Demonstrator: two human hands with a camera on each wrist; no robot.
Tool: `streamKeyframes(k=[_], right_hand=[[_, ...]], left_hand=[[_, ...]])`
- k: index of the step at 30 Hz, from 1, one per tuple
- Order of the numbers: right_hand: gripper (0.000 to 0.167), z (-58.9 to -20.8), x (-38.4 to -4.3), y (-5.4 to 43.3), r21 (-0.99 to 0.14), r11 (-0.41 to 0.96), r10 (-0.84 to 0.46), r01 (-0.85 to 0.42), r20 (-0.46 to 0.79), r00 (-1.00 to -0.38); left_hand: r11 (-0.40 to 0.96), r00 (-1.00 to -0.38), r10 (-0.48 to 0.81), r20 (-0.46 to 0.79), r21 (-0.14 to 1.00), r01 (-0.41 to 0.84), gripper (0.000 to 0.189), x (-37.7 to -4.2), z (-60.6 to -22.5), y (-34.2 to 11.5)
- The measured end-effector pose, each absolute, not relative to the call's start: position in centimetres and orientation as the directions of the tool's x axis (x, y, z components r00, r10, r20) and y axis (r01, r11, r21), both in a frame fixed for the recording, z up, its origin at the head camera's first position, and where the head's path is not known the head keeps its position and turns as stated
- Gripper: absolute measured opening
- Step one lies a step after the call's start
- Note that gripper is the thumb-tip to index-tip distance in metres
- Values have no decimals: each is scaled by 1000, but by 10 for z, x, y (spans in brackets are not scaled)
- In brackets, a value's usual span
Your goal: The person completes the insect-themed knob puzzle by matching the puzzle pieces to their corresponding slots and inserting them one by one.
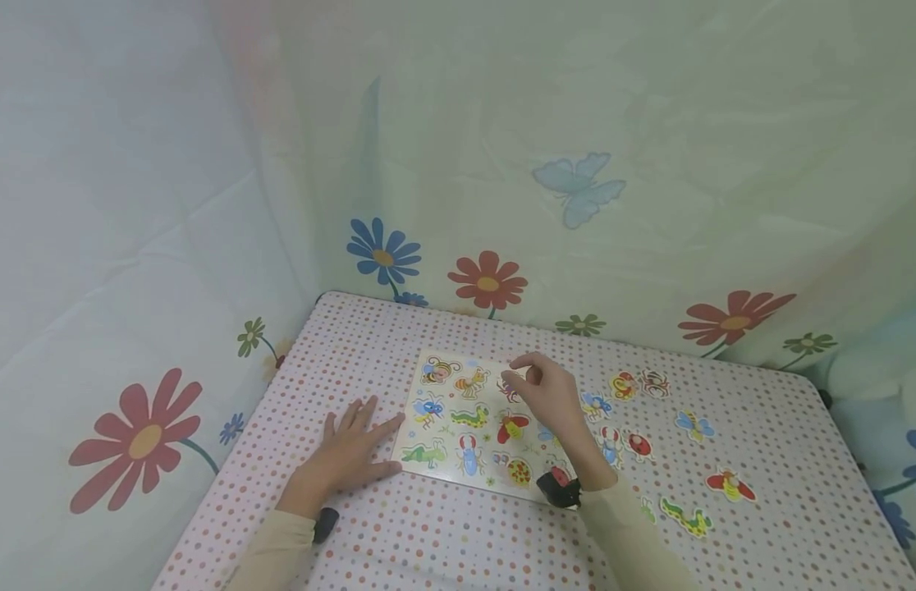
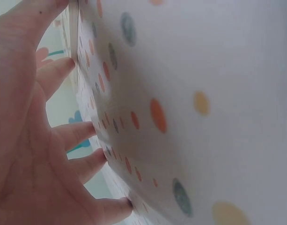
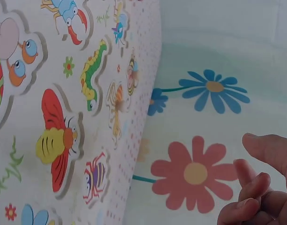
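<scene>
A flat board (image 1: 480, 481) with colourful insect pictures lies on the dotted table. My left hand (image 1: 347, 451) rests with spread fingers beside its left side, the index finger and thumb reaching the board's edge. In the left wrist view, fingertips (image 2: 100, 155) touch the tablecloth. My right hand (image 1: 550, 394) hovers over the board's far right part, close to a purple spider (image 3: 94, 180). Its thumb and index finger stand apart with nothing between them, and the other fingers curl loosely. A red-winged bug (image 3: 54, 140) and a green caterpillar (image 3: 92, 77) show on the board. The right forearm hides the board's right side.
Loose insect pieces lie right of the board, among them a ladybug (image 1: 638, 446), a caterpillar (image 1: 687, 518), a red-winged bug (image 1: 731, 485) and a blue-winged insect (image 1: 694, 425). Several more lie close to the right forearm. A flower-printed curtain (image 1: 458, 164) hangs behind the table.
</scene>
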State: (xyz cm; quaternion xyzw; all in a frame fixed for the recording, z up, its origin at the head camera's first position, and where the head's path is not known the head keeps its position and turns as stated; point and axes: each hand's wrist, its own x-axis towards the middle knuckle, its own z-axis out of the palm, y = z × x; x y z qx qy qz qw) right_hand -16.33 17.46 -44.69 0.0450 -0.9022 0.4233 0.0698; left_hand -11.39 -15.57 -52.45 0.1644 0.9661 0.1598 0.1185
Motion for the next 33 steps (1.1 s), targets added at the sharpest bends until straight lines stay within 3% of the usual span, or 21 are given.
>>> streamKeyframes(k=[23,33], right_hand=[[29,-450,-139,254,-708,704,114,-67,205,-972],[36,-460,-142,293,-692,719,248,57,179,-952]], left_hand=[[899,-921,347,-179,343,272,78,-115,-529,-156],[897,-918,352,-184,347,274,78,-115,-528,-157]])
